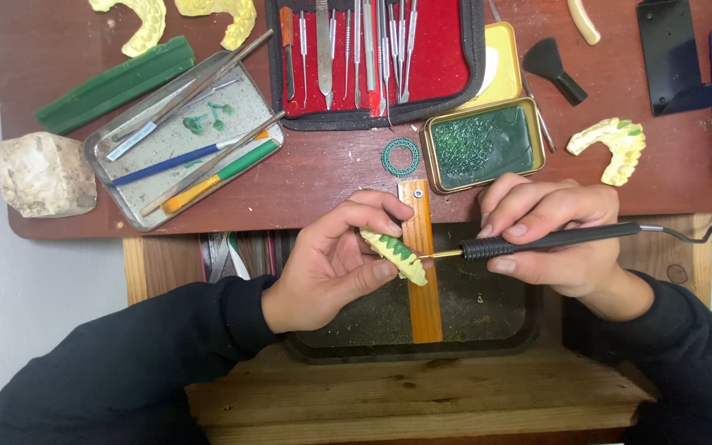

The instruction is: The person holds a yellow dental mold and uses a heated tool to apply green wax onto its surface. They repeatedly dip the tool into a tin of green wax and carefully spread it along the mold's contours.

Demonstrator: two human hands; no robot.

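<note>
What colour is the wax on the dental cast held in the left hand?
Green, on a pale yellow dental cast held by the left hand; head view.

A left hand (335, 262) grips a yellow dental cast (395, 256) streaked with green wax. The right hand (550, 239) touches a black wax pen (550, 240) to it, above the bench (331, 173).

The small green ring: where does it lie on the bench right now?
In the head view, the small green ring lies mid-bench, just left of the open tin of green wax, below the red instrument case.
</note>
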